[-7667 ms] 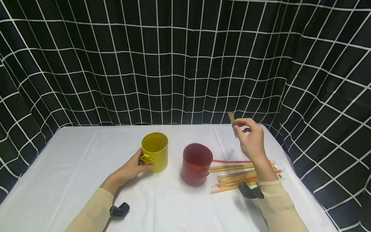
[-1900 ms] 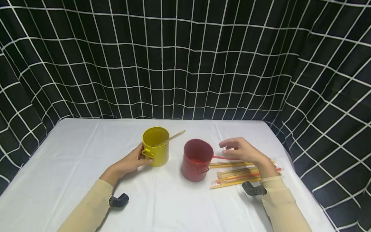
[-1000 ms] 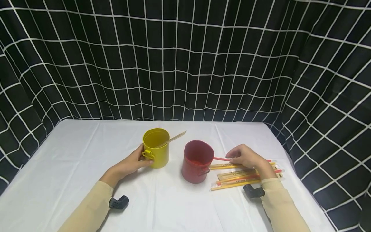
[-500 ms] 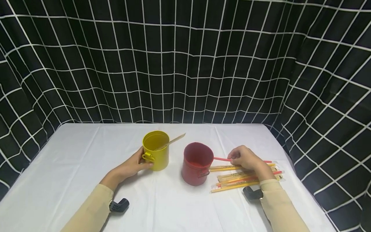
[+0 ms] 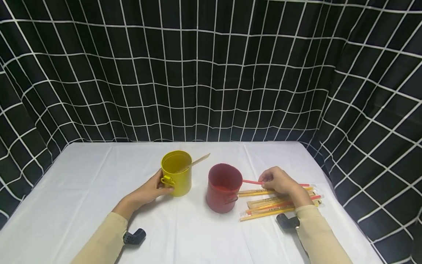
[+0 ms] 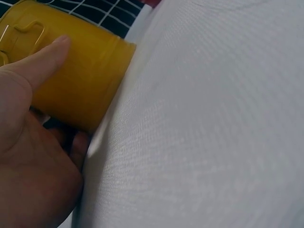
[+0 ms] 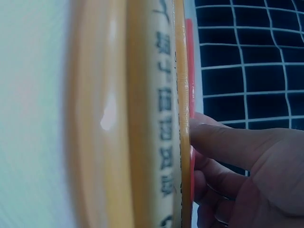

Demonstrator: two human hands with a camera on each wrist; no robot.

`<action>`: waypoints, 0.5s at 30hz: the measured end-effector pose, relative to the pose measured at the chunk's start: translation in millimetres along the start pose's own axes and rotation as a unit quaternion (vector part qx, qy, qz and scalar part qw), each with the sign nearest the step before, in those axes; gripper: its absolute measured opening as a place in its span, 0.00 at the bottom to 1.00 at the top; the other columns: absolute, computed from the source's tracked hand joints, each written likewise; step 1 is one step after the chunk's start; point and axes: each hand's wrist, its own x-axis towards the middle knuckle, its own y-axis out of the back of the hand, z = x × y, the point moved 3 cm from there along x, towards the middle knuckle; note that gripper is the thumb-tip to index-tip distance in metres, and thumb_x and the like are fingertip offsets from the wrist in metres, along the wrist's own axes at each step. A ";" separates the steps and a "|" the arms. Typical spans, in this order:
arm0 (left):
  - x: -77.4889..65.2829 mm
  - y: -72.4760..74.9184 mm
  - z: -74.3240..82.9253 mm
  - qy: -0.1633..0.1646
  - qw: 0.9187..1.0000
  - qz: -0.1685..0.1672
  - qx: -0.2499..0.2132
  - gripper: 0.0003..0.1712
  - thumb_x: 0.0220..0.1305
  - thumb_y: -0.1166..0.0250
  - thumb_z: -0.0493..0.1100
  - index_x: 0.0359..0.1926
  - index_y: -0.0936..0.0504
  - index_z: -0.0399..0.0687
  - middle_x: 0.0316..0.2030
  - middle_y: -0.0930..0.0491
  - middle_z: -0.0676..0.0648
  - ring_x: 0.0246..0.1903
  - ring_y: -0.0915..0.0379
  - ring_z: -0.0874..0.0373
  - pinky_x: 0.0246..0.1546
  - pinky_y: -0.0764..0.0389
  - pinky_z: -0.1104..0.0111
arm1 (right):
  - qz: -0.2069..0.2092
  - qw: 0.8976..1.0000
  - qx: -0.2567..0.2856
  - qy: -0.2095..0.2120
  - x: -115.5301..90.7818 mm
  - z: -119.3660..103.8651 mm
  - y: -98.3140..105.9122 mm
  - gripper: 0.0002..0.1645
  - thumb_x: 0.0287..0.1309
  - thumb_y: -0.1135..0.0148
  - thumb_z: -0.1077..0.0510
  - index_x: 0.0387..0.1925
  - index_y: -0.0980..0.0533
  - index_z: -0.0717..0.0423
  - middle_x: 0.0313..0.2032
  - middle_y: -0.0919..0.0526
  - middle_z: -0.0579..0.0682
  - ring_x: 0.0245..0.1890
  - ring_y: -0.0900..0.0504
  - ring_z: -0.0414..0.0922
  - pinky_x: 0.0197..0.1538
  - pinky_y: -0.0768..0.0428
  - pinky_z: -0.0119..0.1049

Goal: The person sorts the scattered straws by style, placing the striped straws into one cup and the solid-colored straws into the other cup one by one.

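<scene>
My left hand (image 5: pixel 146 191) grips the side of an upright yellow pail (image 5: pixel 182 183), thumb by the small loop on its wall. In the left wrist view the thumb lies along the pail (image 6: pixel 90 61). A tan flat stick (image 5: pixel 200 159) leans inside it, its end above the rim. On the right, my right hand (image 5: pixel 279 181) pinches a thin red stick (image 5: pixel 252 182) with thumb and fingers, low over the table. Its left end meets the edge of a red pail (image 5: pixel 221 200) in the head view. The right wrist view shows the thumb against the red stick (image 7: pixel 191 71).
Several yellow, red and tan sticks in clear wrappers (image 5: pixel 267 212) lie below the right hand, with printed lettering. The red pail stands between both hands. A white cloth (image 5: pixel 197 238) covers the table. A black curtain with a white grid (image 5: pixel 184 73) surrounds it.
Earlier the right hand held a tan stick up high; that stick now leans in the yellow pail. The right hand came down, empty, and took hold of the red stick. The left hand stayed put.
</scene>
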 end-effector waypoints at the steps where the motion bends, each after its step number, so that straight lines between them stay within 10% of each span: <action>1: 0.0 -0.7 -0.6 0.001 1.000 -0.001 0.000 0.52 0.68 0.34 0.44 0.81 0.59 0.49 0.80 0.52 0.39 0.79 0.55 0.38 0.80 0.54 0.41 | -0.001 1.000 -0.001 0.000 -1.1 0.3 -0.1 0.06 0.60 0.33 0.64 0.40 0.16 0.58 0.37 0.15 0.53 0.38 0.22 0.45 0.45 0.21 0.38; 15: 2.0 0.9 -5.7 -0.003 1.000 -0.002 -0.004 0.53 0.67 0.33 0.44 0.81 0.58 0.51 0.80 0.51 0.41 0.79 0.53 0.40 0.80 0.54 0.42 | -0.017 0.999 0.037 0.010 2.6 7.1 -3.8 0.13 0.59 0.32 0.64 0.46 0.15 0.60 0.42 0.12 0.56 0.39 0.21 0.45 0.45 0.20 0.36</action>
